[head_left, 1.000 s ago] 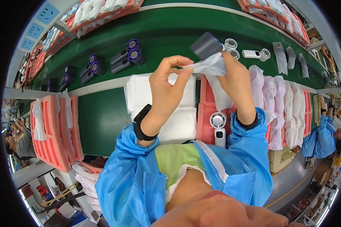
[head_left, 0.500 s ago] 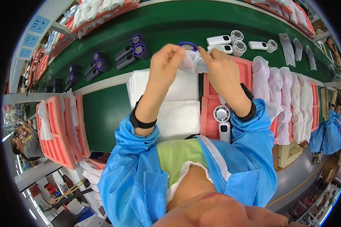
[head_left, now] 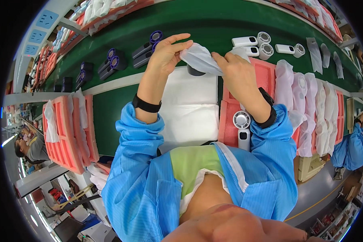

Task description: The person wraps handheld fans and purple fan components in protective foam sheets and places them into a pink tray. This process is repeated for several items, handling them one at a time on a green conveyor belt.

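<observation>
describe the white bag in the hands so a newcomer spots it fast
Start from the large blue jacket at the bottom, then go up past the white stack. There, between the left hand and the right hand, is a thin, crumpled white bag with a dark rounded part showing beneath. Unlike the wrapped pieces lined up at the right, it is held in the hands.

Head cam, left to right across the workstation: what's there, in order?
Left-side pink trays → middle pair of purple-ringed dark fans → left hand → translucent white sleeve → right hand → rightmost white fan → flat translucent sleeves.
</observation>
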Tool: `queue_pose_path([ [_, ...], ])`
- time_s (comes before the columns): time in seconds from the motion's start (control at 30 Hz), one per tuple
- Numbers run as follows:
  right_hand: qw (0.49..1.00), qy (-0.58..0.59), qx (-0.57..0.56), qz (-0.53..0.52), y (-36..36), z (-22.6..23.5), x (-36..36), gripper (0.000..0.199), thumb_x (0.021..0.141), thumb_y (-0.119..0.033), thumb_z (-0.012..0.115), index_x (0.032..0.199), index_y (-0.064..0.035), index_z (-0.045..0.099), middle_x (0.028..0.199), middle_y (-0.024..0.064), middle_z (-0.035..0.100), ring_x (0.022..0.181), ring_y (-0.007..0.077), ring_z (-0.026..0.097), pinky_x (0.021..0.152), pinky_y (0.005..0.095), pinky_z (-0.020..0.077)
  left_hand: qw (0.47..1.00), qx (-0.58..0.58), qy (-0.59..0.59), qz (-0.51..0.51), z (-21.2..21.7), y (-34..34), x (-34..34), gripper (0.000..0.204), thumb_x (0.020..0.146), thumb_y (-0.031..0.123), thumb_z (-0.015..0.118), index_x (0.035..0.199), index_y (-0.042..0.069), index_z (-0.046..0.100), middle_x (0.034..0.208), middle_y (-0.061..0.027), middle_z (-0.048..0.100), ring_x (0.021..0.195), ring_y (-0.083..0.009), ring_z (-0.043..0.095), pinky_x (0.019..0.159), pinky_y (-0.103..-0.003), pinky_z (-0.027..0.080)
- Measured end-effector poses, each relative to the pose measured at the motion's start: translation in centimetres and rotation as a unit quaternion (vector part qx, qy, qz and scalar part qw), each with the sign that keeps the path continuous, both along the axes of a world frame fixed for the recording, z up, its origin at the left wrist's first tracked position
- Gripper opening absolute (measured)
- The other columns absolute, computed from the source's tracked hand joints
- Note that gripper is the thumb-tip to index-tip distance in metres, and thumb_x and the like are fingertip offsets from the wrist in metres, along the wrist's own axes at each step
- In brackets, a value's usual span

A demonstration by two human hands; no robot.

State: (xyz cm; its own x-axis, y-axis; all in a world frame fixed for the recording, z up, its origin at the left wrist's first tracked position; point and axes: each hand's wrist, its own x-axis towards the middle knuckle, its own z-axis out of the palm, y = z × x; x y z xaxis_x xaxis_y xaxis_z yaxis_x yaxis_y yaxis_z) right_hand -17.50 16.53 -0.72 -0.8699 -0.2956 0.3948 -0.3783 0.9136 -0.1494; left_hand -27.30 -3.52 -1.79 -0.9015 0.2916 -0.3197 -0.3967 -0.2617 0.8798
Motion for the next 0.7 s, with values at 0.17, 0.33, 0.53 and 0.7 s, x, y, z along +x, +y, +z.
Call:
queue_pose_path([
  [0.17,0.999,0.004,-0.032,-0.024,0.5,-0.1,-0.6,0.049,0.069,0.002,0.063,0.116,-0.0100,0.062,0.082,0.0104,0.060,0.075,0.0284,0.062,0.063,0.0373,0.0502,0.995,0.076,-0.052,0.044,-4.1,-1.4,0.9,0.035,0.084,0.009,0.071,0.115,0.000,0.059,0.087,-0.0042,0.064,0.069,-0.0102,0.058,0.062,-0.016,0.045],
  [0.33,0.995,0.003,-0.050,-0.083,2.0,1.5,-0.8,0.055,0.069,-0.003,0.069,0.122,-0.0101,0.058,0.088,0.0118,0.062,0.075,0.0315,0.063,0.063,0.0381,0.0508,0.980,0.140,-0.029,0.141,-0.9,0.6,4.9,0.031,0.086,0.011,0.069,0.113,0.000,0.060,0.085,-0.0022,0.061,0.072,-0.0095,0.055,0.067,-0.018,0.045],
  [0.53,0.995,-0.007,-0.054,-0.079,1.7,1.4,-0.8,0.060,0.068,-0.005,0.071,0.125,-0.0097,0.057,0.091,0.0129,0.063,0.075,0.0325,0.063,0.063,0.0383,0.0511,0.979,0.114,0.127,0.109,1.1,2.8,5.8,0.024,0.086,0.012,0.069,0.106,-0.001,0.064,0.088,-0.0003,0.058,0.078,-0.0087,0.052,0.074,-0.022,0.044],
  [0.7,0.993,-0.023,-0.099,-0.065,1.7,1.3,-0.8,0.052,0.072,-0.009,0.073,0.121,-0.0071,0.059,0.093,0.0148,0.065,0.078,0.0317,0.065,0.066,0.0351,0.0522,0.966,0.041,0.242,0.085,0.1,2.9,5.3,0.016,0.083,0.012,0.072,0.093,0.000,0.069,0.087,0.0012,0.055,0.077,-0.0091,0.051,0.070,-0.023,0.042],
])
